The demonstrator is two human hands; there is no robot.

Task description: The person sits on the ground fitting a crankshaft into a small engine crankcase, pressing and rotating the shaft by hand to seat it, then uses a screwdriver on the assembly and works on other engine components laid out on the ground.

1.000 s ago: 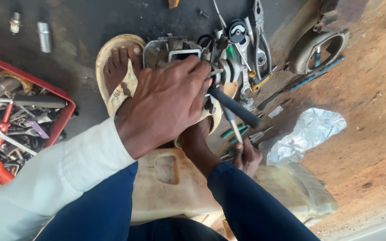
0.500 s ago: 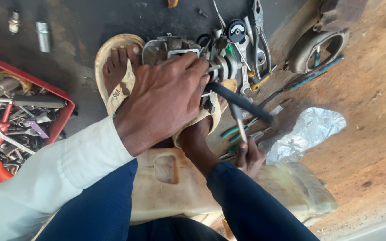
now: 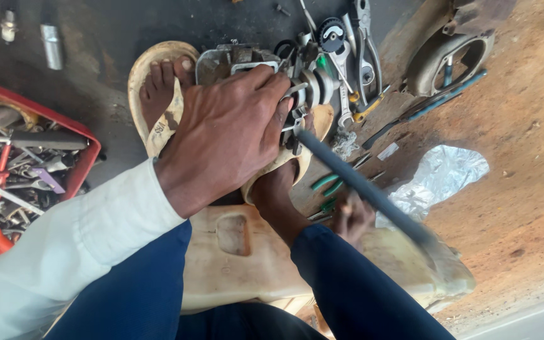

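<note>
Down at the centre, the left hand (image 3: 225,135) lies flat and curled over a small metal engine part (image 3: 253,63), fingers (image 3: 266,82) wrapped across its top edge and pressing it down. That part sits between the two sandalled feet; the left foot (image 3: 158,94) shows at nine o'clock from the hand, toes pointing to twelve. A grey metal bar (image 3: 360,186) runs from the part's right side out toward five o'clock, blurred along its length. The right hand (image 3: 354,217) is low at four o'clock from the left hand, mostly hidden behind the bar and the knee; whether it grips the bar I cannot tell. Beneath the legs lies a pale plastic jerrycan (image 3: 240,252). At nine o'clock stands a red tray (image 3: 86,141) filled with tools, and at one o'clock spanners (image 3: 347,69) and pliers lie on the dark ground. Crumpled clear plastic (image 3: 442,176) rests at three o'clock on the dirt.
</note>
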